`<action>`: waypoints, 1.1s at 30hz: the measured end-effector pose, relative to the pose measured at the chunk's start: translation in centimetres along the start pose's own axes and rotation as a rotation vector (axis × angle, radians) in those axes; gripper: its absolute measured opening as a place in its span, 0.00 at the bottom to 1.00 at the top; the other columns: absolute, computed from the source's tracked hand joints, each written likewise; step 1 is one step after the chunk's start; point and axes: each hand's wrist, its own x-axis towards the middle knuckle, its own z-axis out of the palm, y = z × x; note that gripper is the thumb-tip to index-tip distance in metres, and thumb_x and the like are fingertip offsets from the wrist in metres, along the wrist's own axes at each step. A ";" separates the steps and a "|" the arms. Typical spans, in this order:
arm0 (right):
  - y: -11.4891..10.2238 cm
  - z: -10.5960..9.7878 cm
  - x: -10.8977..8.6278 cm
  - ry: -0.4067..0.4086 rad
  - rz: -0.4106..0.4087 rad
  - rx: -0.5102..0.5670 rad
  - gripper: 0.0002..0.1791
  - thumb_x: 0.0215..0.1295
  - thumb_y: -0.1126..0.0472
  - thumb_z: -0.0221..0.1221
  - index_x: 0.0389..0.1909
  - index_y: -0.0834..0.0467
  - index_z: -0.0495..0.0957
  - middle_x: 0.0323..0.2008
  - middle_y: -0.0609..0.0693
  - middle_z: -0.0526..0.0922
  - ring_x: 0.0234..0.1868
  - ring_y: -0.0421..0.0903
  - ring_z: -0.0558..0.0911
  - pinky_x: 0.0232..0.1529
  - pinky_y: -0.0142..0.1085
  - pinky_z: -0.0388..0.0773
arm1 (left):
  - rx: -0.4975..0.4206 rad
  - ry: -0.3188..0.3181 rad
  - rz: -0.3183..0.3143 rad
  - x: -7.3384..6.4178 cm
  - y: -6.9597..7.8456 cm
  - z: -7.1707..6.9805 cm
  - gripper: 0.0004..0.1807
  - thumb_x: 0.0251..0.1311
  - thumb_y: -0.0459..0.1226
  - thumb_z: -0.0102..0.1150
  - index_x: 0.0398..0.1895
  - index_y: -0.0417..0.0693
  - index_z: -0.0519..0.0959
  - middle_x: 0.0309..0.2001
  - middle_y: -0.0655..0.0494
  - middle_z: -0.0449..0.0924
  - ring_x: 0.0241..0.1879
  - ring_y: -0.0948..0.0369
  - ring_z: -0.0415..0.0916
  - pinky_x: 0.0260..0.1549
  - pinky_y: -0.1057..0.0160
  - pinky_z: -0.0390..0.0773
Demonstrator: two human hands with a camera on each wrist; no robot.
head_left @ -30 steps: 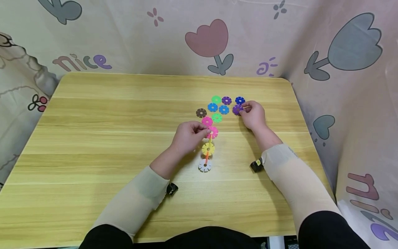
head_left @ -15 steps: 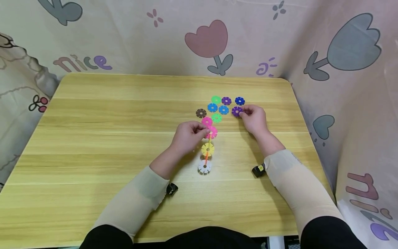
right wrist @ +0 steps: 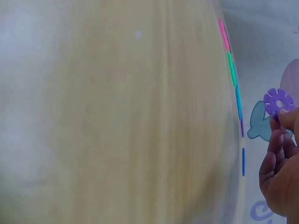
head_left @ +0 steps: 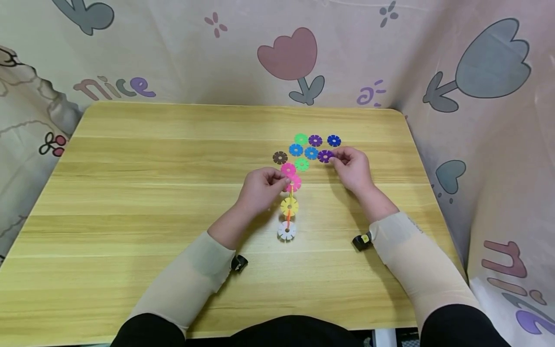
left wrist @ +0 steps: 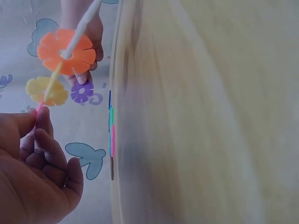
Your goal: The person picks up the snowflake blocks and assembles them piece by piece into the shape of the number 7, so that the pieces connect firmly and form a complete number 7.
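My left hand (head_left: 262,190) pinches a pink notched plastic disc (head_left: 297,182) at the top of a short chain of interlocked discs. Below the pink one, the chain runs through yellow discs (head_left: 284,207), an orange disc (left wrist: 48,52) and a white disc (head_left: 282,233), set at crossing angles. It is held up off the table. To the right, my right hand (head_left: 354,169) pinches a loose purple notched disc (right wrist: 271,99) between thumb and finger, raised above the table. The two hands are apart, and the purple disc does not touch the chain.
Loose discs lie flat on the wooden table (head_left: 151,202) beyond the hands: brown (head_left: 276,157), pink (head_left: 284,169), green (head_left: 298,165), light blue (head_left: 292,150), purple (head_left: 311,140) and dark blue (head_left: 330,140). A printed cloth (head_left: 182,62) hangs behind the table.
My right hand has drawn the purple disc away from the dark blue disc, slightly nearer and to the left. My left hand with the chain has barely shifted.
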 end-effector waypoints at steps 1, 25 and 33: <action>-0.1 0.0 -0.1 -0.002 -0.020 0.006 0.08 0.73 0.70 0.64 0.48 0.68 0.85 0.41 0.60 0.85 0.38 0.46 0.78 0.38 0.28 0.76 | 0.001 0.002 0.001 0.0 0.0 0.0 0.07 0.73 0.39 0.67 0.37 0.46 0.87 0.31 0.52 0.85 0.28 0.57 0.77 0.22 0.68 0.72; -2.1 1.0 -3.4 -0.077 -0.197 0.048 0.04 0.69 0.73 0.66 0.42 0.66 0.87 0.37 0.59 0.88 0.31 0.48 0.76 0.30 0.28 0.73 | 0.002 0.027 0.004 0.2 -0.1 -0.3 0.07 0.74 0.38 0.65 0.39 0.43 0.86 0.32 0.53 0.87 0.30 0.54 0.79 0.25 0.66 0.73; -2.1 1.2 -4.1 -0.094 -0.220 0.065 0.03 0.69 0.73 0.67 0.40 0.67 0.87 0.34 0.59 0.87 0.29 0.47 0.76 0.29 0.27 0.73 | -0.005 0.031 -0.004 0.3 0.0 -0.3 0.07 0.74 0.37 0.65 0.40 0.42 0.86 0.35 0.49 0.88 0.33 0.50 0.81 0.26 0.66 0.74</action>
